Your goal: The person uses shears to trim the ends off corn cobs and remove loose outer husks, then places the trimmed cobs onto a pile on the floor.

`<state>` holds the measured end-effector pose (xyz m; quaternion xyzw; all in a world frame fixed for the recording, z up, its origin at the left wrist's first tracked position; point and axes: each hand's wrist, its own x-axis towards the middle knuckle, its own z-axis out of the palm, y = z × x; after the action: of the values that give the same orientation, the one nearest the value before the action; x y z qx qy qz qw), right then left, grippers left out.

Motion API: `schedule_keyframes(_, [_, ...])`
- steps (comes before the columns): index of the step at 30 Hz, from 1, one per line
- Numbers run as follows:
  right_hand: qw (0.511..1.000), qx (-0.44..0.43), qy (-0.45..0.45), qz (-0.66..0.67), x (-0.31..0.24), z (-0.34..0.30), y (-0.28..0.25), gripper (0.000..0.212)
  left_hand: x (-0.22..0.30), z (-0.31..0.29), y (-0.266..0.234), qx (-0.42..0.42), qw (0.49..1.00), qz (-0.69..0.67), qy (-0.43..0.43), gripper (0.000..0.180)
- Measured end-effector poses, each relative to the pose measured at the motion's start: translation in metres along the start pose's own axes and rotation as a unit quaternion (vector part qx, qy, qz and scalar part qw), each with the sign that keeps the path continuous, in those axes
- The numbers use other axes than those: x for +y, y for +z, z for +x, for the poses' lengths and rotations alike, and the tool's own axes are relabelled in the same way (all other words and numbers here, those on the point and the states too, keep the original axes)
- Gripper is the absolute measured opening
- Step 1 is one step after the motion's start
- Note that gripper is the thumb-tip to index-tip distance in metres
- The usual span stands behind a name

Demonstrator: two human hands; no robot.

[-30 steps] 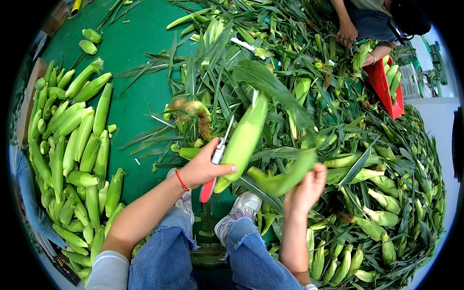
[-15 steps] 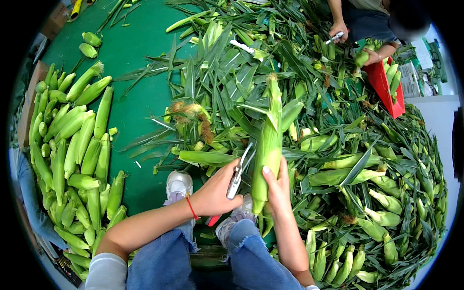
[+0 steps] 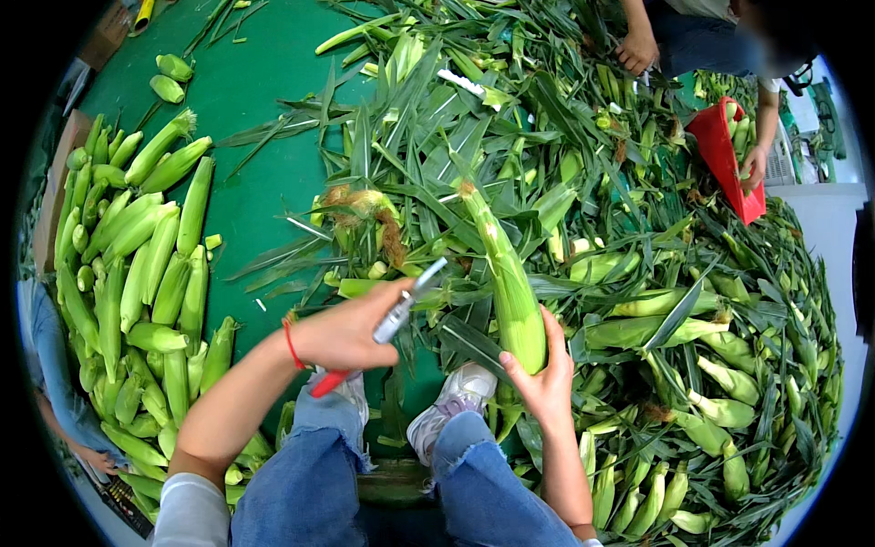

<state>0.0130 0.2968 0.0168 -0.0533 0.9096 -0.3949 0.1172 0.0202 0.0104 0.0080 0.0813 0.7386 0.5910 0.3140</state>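
Fingers (image 3: 553, 339) of the right hand (image 3: 547, 383) clamp the thick lower end of a long, pale-green, husk-wrapped corn ear (image 3: 513, 292); those of the left hand (image 3: 339, 333) close round silver metal shears (image 3: 395, 322) with red handles. A firm low grip, blades clear of the right thumb, should serve best. The ear, above loose dark-green leaves (image 3: 401, 141), points its narrow tip away and slightly left, long axis slanting.

Head view: wide fisheye on wearer's head, above green floor (image 3: 273, 68), looking down at it. Near range: left hand (image 3: 351, 328), right hand (image 3: 547, 369) between camera and floor, mid-view.
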Motion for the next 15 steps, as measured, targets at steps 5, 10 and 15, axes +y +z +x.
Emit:
schedule_keyframes(5, [0.990, -0.046, -0.056, -0.122, -0.011, -0.006, 0.001, 0.070, -0.002, 0.017, 0.021, 0.010, 0.999, -0.005, 0.039, 0.083])
schedule_keyframes(10, [0.972, -0.019, -0.119, -0.202, -0.010, -0.006, -0.002, 0.067, -0.002, 0.017, 0.012, -0.082, 0.975, -0.206, -0.031, 0.069])
schedule_keyframes(15, [0.954, -0.027, -0.144, -0.261, -0.013, -0.001, -0.011, 0.067, -0.004, 0.021, 0.034, 0.138, 0.979, 0.141, 0.051, 0.047])
